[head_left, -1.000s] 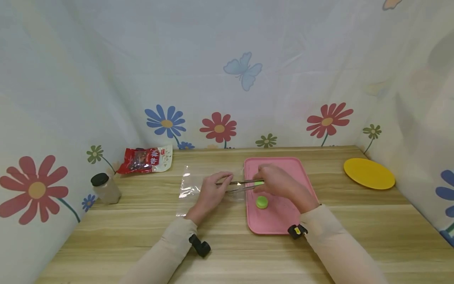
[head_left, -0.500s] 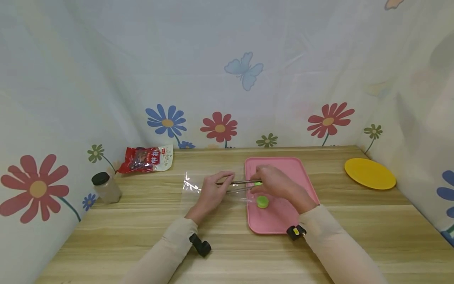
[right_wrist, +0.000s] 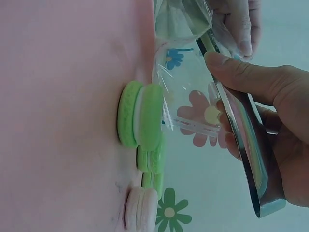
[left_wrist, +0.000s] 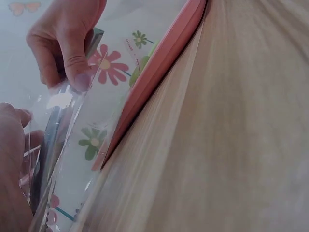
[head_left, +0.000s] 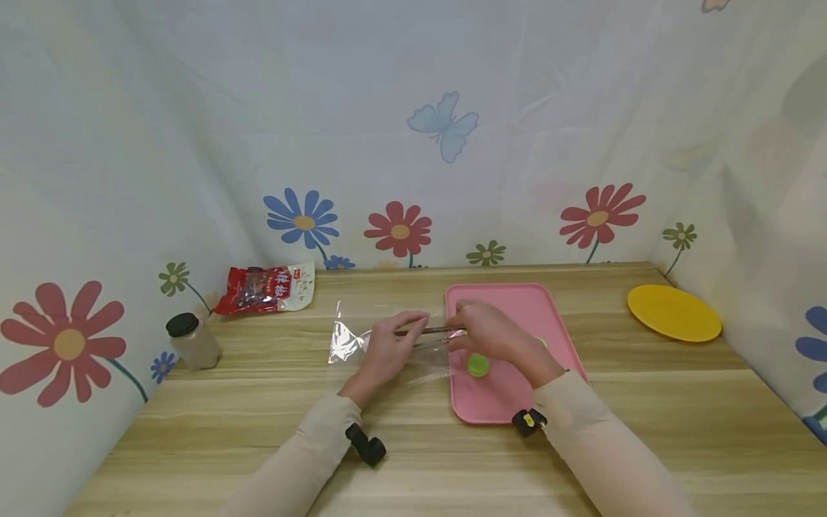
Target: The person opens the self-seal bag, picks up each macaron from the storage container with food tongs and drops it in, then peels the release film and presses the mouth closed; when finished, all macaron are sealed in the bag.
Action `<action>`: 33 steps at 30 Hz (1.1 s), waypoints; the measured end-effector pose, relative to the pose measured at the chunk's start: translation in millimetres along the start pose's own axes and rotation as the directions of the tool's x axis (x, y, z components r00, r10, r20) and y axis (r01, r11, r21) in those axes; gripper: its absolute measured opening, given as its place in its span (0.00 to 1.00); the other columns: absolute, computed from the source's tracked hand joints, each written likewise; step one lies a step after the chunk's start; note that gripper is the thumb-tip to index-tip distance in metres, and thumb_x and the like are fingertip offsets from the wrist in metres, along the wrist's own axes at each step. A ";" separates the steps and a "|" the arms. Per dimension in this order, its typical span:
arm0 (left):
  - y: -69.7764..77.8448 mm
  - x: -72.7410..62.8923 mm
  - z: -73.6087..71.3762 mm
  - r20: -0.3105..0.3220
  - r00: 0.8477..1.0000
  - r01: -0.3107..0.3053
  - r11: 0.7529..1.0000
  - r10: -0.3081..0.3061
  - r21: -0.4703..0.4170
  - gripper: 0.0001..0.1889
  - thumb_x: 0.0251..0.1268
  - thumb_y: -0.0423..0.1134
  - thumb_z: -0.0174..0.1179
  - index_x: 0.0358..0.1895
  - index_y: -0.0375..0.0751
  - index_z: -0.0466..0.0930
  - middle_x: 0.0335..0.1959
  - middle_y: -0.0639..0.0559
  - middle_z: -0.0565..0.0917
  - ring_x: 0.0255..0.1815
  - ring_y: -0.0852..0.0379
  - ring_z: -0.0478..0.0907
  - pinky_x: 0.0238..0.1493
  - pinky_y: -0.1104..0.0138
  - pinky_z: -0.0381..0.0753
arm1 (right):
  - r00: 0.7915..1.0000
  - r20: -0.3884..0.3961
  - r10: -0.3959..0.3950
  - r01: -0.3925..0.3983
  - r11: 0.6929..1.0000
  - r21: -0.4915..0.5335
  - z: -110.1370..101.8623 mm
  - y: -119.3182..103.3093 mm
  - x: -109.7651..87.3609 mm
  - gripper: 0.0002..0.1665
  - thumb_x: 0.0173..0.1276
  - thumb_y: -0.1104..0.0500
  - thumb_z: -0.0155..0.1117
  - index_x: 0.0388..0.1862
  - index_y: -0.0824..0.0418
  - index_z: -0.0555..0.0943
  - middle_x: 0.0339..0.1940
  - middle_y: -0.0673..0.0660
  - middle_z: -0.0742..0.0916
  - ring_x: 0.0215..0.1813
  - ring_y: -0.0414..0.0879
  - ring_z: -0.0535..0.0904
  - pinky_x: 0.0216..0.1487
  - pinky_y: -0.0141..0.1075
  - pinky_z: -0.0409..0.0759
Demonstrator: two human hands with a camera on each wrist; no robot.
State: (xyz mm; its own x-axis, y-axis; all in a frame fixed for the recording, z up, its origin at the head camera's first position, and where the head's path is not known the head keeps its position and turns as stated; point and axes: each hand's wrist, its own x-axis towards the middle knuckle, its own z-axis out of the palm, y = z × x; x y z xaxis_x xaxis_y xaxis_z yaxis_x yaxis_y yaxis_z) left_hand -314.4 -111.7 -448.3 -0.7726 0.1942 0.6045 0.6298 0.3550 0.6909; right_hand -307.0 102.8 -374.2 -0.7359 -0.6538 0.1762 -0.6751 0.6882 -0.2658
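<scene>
My right hand [head_left: 494, 334] grips metal tongs [right_wrist: 258, 169] above the left side of the pink tray [head_left: 497, 402]. Their far end reaches into a clear plastic bag [head_left: 347, 343], where my left hand [head_left: 386, 353] pinches the plastic near its mouth. In the left wrist view the tongs' arms show through the film; I cannot tell whether anything sits between their tips. A green macaron [head_left: 478, 365] lies on the tray below my right hand. The right wrist view shows several more behind it, plus a pale pink macaron [right_wrist: 141, 210].
A red snack packet [head_left: 265, 289] lies at the back left of the wooden table [head_left: 413, 467], with a black-lidded jar [head_left: 194, 343] in front of it. To the right of the tray is a yellow plate [head_left: 674, 312]. A flower-printed curtain hangs behind.
The right hand has moved a little left with the tongs, sliding them farther into the bag. The bag's film has shifted, while the left hand stays nearly in place.
</scene>
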 end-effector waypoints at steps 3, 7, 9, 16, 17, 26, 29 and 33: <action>0.7 0.0 0.0 -0.008 1.000 0.015 1.000 -0.015 0.002 0.10 0.72 0.42 0.62 0.48 0.43 0.88 0.48 0.54 0.88 0.53 0.56 0.83 0.53 0.64 0.84 | 1.000 0.003 -0.002 0.002 1.000 0.004 0.5 0.3 0.3 0.14 0.62 0.56 0.76 0.44 0.61 0.89 0.28 0.50 0.77 0.30 0.42 0.71 0.31 0.32 0.74; 3.9 1.2 -0.7 -0.041 0.999 -0.001 0.999 -0.001 -0.047 0.11 0.74 0.42 0.61 0.49 0.41 0.88 0.48 0.54 0.88 0.54 0.56 0.83 0.57 0.60 0.81 | 1.000 0.031 -0.006 0.006 1.000 -0.006 2.3 1.1 0.8 0.14 0.63 0.56 0.76 0.44 0.62 0.89 0.30 0.53 0.79 0.31 0.42 0.72 0.33 0.34 0.76; 5.6 1.7 -1.3 -0.062 0.998 -0.018 0.997 0.013 -0.073 0.12 0.74 0.43 0.60 0.48 0.40 0.87 0.47 0.54 0.88 0.54 0.55 0.83 0.59 0.58 0.80 | 0.999 0.046 -0.002 0.003 1.000 -0.017 3.1 1.5 1.2 0.12 0.63 0.56 0.75 0.43 0.61 0.89 0.32 0.55 0.80 0.31 0.42 0.72 0.33 0.35 0.75; -0.4 1.8 -2.0 -0.057 0.998 0.010 0.999 -0.012 -0.042 0.10 0.74 0.42 0.60 0.48 0.42 0.88 0.47 0.52 0.88 0.55 0.56 0.82 0.60 0.59 0.79 | 0.999 0.047 0.001 -0.001 1.000 0.007 4.2 1.7 -0.6 0.10 0.62 0.58 0.76 0.41 0.60 0.90 0.32 0.55 0.81 0.32 0.43 0.71 0.33 0.35 0.75; -2.1 1.5 -2.0 -0.058 0.998 0.018 0.999 -0.020 -0.037 0.10 0.73 0.42 0.61 0.47 0.42 0.88 0.47 0.52 0.88 0.55 0.56 0.82 0.60 0.59 0.79 | 0.999 0.046 -0.008 0.007 1.000 0.014 4.6 1.7 -0.8 0.08 0.62 0.59 0.76 0.39 0.60 0.89 0.32 0.56 0.81 0.32 0.43 0.71 0.32 0.34 0.74; -7.7 1.1 -3.1 -0.066 0.997 0.027 0.999 -0.030 -0.045 0.10 0.72 0.43 0.62 0.47 0.44 0.88 0.47 0.54 0.88 0.55 0.55 0.83 0.59 0.58 0.80 | 0.996 0.082 -0.034 0.028 0.997 0.074 7.5 0.3 -2.6 0.02 0.67 0.64 0.70 0.36 0.64 0.86 0.35 0.59 0.79 0.33 0.43 0.71 0.31 0.32 0.74; -6.1 1.4 -2.8 -0.056 0.998 0.030 0.998 -0.033 -0.060 0.10 0.73 0.42 0.61 0.47 0.42 0.88 0.47 0.52 0.88 0.55 0.55 0.83 0.60 0.58 0.80 | 0.995 0.091 -0.038 0.031 0.997 0.069 10.0 -0.5 -1.8 0.07 0.68 0.65 0.68 0.43 0.67 0.86 0.38 0.60 0.80 0.35 0.45 0.72 0.33 0.33 0.75; -3.1 0.9 -2.7 -0.033 0.999 0.025 0.997 -0.027 -0.076 0.10 0.74 0.42 0.60 0.47 0.43 0.88 0.47 0.52 0.88 0.55 0.55 0.82 0.60 0.59 0.79 | 0.996 0.091 -0.018 0.012 0.998 0.062 14.6 -1.6 0.1 0.14 0.67 0.65 0.70 0.51 0.67 0.86 0.40 0.60 0.81 0.37 0.45 0.73 0.36 0.34 0.78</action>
State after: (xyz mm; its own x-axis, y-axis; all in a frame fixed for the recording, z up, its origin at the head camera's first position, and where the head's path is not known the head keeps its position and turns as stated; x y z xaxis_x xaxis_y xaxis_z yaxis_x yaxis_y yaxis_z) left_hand -316.8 -115.1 -448.9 -0.7865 0.1540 0.5981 0.6147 0.2891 0.7339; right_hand -305.3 97.1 -387.6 -0.7157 -0.6921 0.0939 -0.6797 0.6591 -0.3219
